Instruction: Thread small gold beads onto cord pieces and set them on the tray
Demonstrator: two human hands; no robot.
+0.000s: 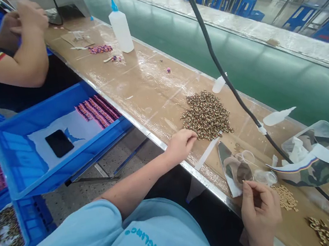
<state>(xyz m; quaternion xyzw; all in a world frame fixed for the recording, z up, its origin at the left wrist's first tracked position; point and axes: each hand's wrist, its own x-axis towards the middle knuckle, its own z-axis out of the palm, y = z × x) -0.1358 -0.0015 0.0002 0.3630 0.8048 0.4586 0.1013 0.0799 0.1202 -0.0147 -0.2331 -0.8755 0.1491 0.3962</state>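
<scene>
My left hand (180, 145) reaches to the near edge of a heap of small brown patterned beads (206, 115) on the brown worktop, its fingers pinched together at the heap. What they hold is too small to make out. My right hand (259, 207) is closed near the table's front edge, thumb and fingers pinching something tiny. Just beyond it lie a patterned fabric piece (234, 168) and a white strip (207, 153).
A black cable (221, 68) crosses the worktop. A clear tray (326, 143) holds camouflage cloth. Cream beads (285, 197) and more brown beads (324, 233) lie nearby. A glue bottle (120, 26) stands far left. Blue bins (57, 136) sit at left beside another person's arms (21, 46). A green conveyor (233, 45) runs behind.
</scene>
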